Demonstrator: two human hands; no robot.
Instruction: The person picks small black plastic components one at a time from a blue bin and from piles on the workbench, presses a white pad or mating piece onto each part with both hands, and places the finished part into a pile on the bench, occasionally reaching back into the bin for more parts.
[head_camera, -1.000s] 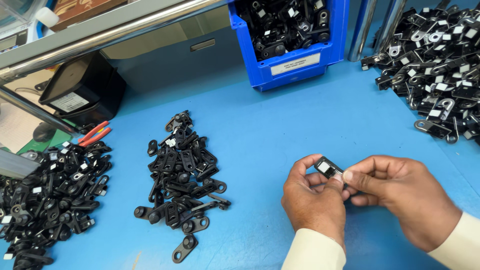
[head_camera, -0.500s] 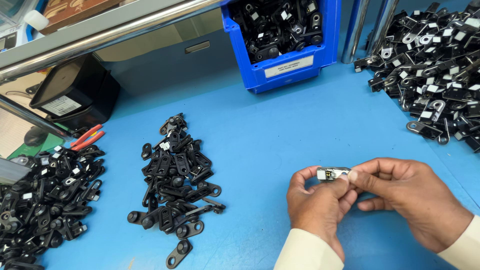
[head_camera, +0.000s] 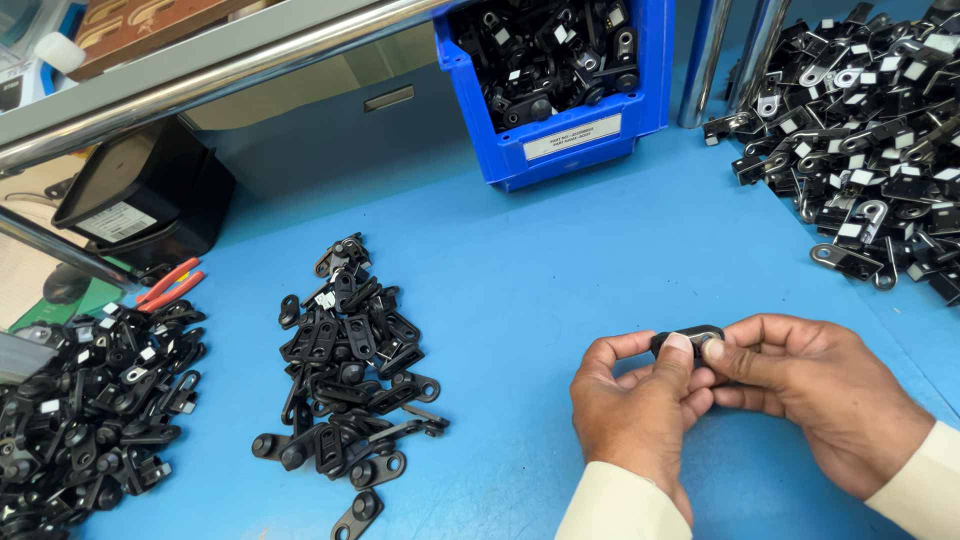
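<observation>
Left hand: the left hand (head_camera: 640, 410) is closed around one end of a small black clip part (head_camera: 688, 338), pinched between thumb and fingertips.
Right hand: the right hand (head_camera: 815, 395) is closed on the other end of the same part, thumb on top and fingers curled under it.
Part location: the black clip part is held between both hands, just above the blue table (head_camera: 560, 260), near its front edge.
Orientation: the long axis is seen to run roughly left to right, close to level; which face is turned up cannot be told, as most of it is covered by the fingers.
Handling: the part is judged light, stiff and smooth-surfaced, so some slipping is to be expected; it is best gripped at its two ends, with the middle left free.
Nearby stock: a loose pile of black parts (head_camera: 345, 370) lies to the left, well apart from the hands; a second heap (head_camera: 85, 400) lies at the far left, and a third heap (head_camera: 865, 150) at the far right.
Container: a blue bin (head_camera: 565, 150) filled with similar parts is set at the rear.
Tool: red-handled pliers (head_camera: 168, 284) lie beside the left heap.
</observation>
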